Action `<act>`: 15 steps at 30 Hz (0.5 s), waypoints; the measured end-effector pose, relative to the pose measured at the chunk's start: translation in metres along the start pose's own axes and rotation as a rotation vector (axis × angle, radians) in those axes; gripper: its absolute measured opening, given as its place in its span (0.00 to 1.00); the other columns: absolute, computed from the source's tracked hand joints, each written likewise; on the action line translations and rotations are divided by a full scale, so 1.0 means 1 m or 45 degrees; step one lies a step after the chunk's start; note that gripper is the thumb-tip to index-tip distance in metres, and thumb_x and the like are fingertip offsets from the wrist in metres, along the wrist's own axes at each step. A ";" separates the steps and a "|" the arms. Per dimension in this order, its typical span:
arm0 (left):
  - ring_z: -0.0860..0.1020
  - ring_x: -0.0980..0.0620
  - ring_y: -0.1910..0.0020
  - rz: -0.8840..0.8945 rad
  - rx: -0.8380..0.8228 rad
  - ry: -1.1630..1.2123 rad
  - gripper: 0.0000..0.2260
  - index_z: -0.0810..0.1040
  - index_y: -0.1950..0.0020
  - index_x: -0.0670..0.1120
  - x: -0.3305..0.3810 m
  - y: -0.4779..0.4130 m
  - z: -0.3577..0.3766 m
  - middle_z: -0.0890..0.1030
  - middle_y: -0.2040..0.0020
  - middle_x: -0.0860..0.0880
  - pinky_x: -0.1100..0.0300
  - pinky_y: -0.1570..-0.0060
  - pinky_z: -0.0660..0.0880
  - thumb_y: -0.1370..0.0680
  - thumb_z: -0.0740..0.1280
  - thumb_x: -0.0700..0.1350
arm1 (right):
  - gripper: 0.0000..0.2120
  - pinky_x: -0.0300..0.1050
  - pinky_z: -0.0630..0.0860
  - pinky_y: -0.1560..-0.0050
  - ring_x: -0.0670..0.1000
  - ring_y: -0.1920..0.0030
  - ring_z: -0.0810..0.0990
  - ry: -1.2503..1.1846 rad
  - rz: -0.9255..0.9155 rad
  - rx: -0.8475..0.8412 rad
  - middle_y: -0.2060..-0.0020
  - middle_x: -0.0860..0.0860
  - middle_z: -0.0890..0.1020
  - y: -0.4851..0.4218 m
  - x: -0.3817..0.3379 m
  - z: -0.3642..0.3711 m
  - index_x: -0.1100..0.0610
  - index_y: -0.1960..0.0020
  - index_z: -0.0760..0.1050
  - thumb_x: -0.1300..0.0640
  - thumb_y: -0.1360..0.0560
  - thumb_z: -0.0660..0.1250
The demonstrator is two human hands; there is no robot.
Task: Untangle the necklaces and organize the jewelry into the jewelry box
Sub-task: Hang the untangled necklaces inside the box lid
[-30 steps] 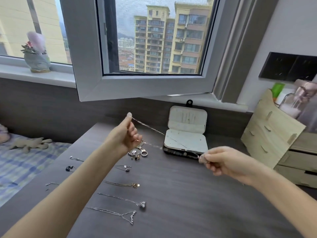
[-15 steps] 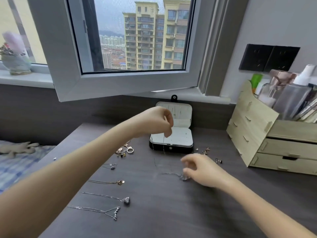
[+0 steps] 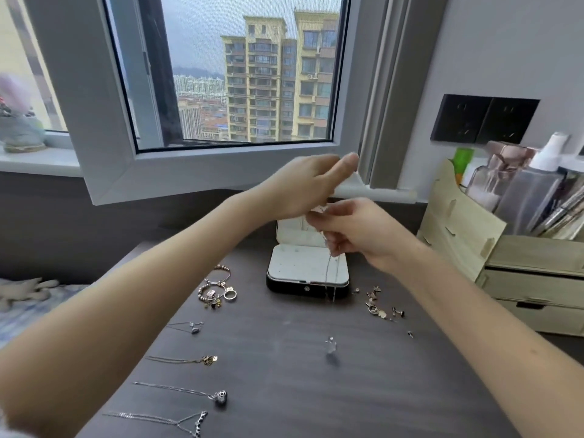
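Observation:
A thin silver necklace [image 3: 329, 273] hangs straight down in front of the open jewelry box [image 3: 308, 281], its small pendant [image 3: 331, 345] dangling just above the dark desk. My left hand [image 3: 303, 188] and my right hand [image 3: 358, 232] meet above the box and both pinch the chain's upper end. The left hand is blurred with its thumb raised. The box's white lid [image 3: 295, 230] stands upright behind my hands.
Several necklaces [image 3: 218, 398] lie in a row at the front left, with bracelets and rings [image 3: 218, 290] behind them. Loose earrings [image 3: 377, 306] lie right of the box. A wooden organizer [image 3: 458, 222] stands at the right. The open window sash [image 3: 104, 184] juts over the desk.
My right hand rose from the desk to meet my left hand above the box. The necklace went from stretched between the hands to hanging straight down, pendant off the desk.

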State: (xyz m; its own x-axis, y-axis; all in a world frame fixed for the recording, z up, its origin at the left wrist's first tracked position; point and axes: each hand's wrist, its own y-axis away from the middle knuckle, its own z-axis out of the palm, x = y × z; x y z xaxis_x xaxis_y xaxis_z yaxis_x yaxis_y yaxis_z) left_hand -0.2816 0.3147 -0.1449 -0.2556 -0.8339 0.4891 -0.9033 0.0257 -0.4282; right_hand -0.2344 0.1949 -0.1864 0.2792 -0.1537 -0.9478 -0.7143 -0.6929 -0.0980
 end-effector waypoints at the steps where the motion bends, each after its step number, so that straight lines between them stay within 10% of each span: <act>1: 0.79 0.53 0.56 -0.020 0.009 0.075 0.22 0.75 0.44 0.46 -0.003 -0.004 -0.003 0.78 0.55 0.51 0.63 0.58 0.73 0.19 0.48 0.58 | 0.11 0.40 0.74 0.70 0.48 0.74 0.72 0.050 -0.022 -0.007 0.75 0.50 0.73 -0.002 -0.006 -0.004 0.59 0.63 0.74 0.54 0.27 0.71; 9: 0.80 0.47 0.53 -0.073 0.023 0.733 0.25 0.77 0.45 0.41 -0.042 -0.035 -0.015 0.80 0.49 0.40 0.56 0.51 0.79 0.18 0.48 0.57 | 0.11 0.45 0.82 0.60 0.51 0.68 0.81 0.266 -0.158 -0.003 0.72 0.54 0.81 -0.036 -0.046 -0.038 0.61 0.56 0.78 0.54 0.22 0.65; 15: 0.80 0.49 0.54 -0.285 0.043 0.637 0.17 0.77 0.49 0.43 -0.098 -0.058 0.027 0.82 0.52 0.43 0.57 0.50 0.75 0.18 0.53 0.51 | 0.10 0.45 0.82 0.61 0.51 0.68 0.82 0.117 -0.238 0.153 0.72 0.53 0.81 -0.078 -0.060 -0.064 0.60 0.59 0.78 0.56 0.22 0.65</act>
State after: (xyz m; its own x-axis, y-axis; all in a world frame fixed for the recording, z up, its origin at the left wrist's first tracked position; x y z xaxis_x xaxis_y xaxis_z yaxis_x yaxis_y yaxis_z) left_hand -0.1944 0.3799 -0.1886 -0.1987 -0.4531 0.8690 -0.9449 -0.1468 -0.2926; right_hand -0.1546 0.2130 -0.1021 0.4671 -0.0980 -0.8787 -0.7142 -0.6277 -0.3097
